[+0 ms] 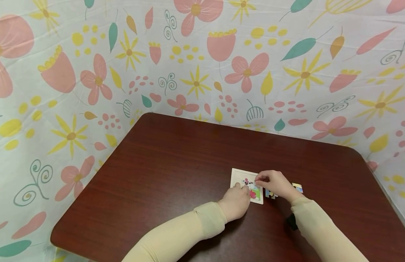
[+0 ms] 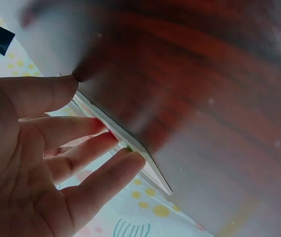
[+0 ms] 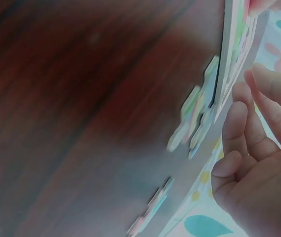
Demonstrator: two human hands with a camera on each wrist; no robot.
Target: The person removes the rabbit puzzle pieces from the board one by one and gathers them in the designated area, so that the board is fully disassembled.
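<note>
A small square jigsaw board (image 1: pixel 236 175) with a pale frame and a colourful picture partly filled in lies on the dark table. My left hand (image 1: pixel 236 202) rests on its near left part; in the left wrist view the fingers (image 2: pixel 100 177) reach straight onto the board, thumb by its edge. Over the board's right side, my right hand (image 1: pixel 277 183) has thumb and index fingertips together, the other fingers curled. I cannot tell whether a piece sits between those fingertips. Loose puzzle pieces (image 1: pixel 270 195) lie just right of the board, partly under the right hand.
Another loose puzzle piece (image 1: pixel 297 187) lies farther right, beyond the right wrist. The reddish-brown table (image 1: pixel 176 156) has rounded corners and stands against a flower-printed cloth (image 1: pixel 195 58) at the back and left. A dark band (image 1: pixel 292 221) shows under the right sleeve.
</note>
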